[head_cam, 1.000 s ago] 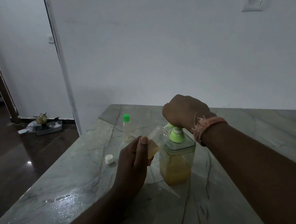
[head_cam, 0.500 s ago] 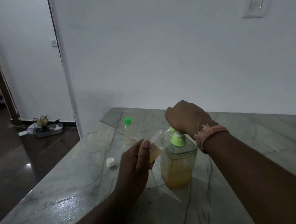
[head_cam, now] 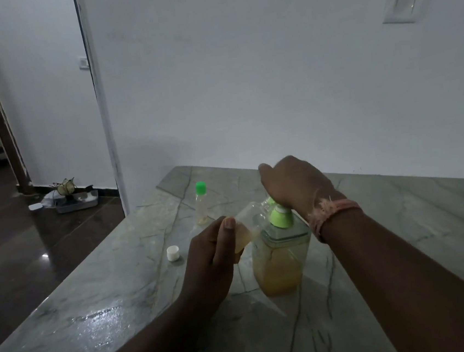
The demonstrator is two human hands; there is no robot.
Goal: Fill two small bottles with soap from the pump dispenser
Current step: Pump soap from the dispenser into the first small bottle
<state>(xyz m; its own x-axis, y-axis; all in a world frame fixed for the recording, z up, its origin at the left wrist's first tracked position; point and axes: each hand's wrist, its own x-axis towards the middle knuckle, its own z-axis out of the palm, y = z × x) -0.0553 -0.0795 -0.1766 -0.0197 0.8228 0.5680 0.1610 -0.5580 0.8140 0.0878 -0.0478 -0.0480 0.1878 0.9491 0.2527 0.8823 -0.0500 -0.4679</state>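
Two hands work at the pump dispenser (head_cam: pixel 281 256), which stands upright on the marble counter (head_cam: pixel 100 298) and holds amber soap in its lower part. Right hand (head_cam: pixel 295 186) rests on top of the green pump head (head_cam: pixel 280 217), fingers curled down over it; a frayed pink wristband (head_cam: pixel 333 212) sits at the wrist. Left hand (head_cam: pixel 212 256), just left of the dispenser, grips a small clear bottle (head_cam: pixel 247 225), tilted with its mouth against the spout and some amber liquid inside. Beyond and left of the dispenser a second small bottle (head_cam: pixel 200 203) stands upright with a green cap. A loose white cap (head_cam: pixel 173 252) lies on the counter left of the dispenser.
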